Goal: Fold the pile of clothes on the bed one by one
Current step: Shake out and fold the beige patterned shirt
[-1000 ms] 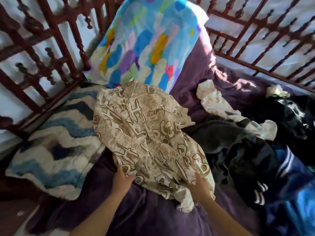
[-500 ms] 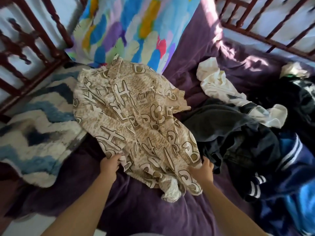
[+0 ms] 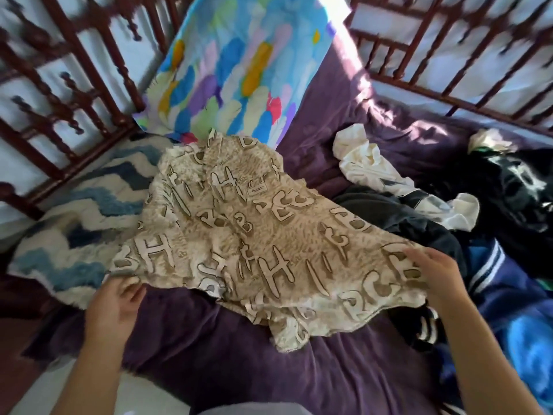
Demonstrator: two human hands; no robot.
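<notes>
Two hands, your left hand (image 3: 115, 298) and right hand (image 3: 434, 274), pinch the near hem of the tan shirt (image 3: 239, 229) spread on the bed (image 3: 239, 369), and since its right edge overlaps the dark clothes (image 3: 404, 217), pulling could drag them along.

Bare sheet (image 3: 227, 357) lying open in front; clothes pile (image 3: 398, 217) crowding right, pillows (image 3: 74, 235) blocking left and back, railing (image 3: 74, 70) closing in behind
</notes>
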